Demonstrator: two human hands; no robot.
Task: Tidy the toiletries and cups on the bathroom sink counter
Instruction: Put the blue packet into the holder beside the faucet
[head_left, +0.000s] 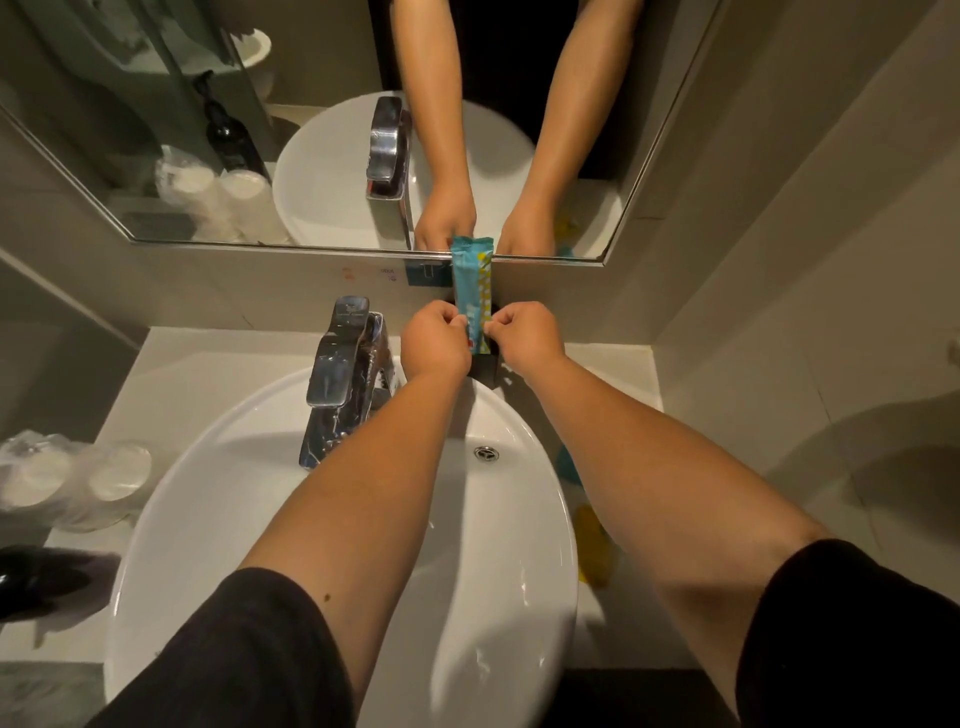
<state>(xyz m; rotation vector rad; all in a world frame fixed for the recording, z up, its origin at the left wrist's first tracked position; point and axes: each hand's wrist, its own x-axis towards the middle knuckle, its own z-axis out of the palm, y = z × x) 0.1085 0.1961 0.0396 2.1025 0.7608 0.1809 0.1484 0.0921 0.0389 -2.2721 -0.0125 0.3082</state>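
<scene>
Both hands are reaching over the white basin (332, 519) to the back of the counter (208, 374), just under the mirror (311, 130). The left hand (435, 340) and the right hand (527, 335) are each pinching a side edge of a teal toiletry packet (471, 278), fingers curled narrow around its lower part. The packet is standing upright, its top reaching the mirror's lower frame, its foot apparently sitting in a dark holder (487, 366) (mostly hidden behind the hands, so I cannot tell how deep it is seated). The chrome tap (345, 364) is standing just beside the left hand.

The person is probably standing the packet up neatly in its place. To do that well, they should be keeping it vertical, easing it straight down until it is bearing on the bottom, then letting go with one hand first to check it is not tipping. Wrapped cups (78, 483) and more packets (595, 551) are waiting on either side of the basin
</scene>
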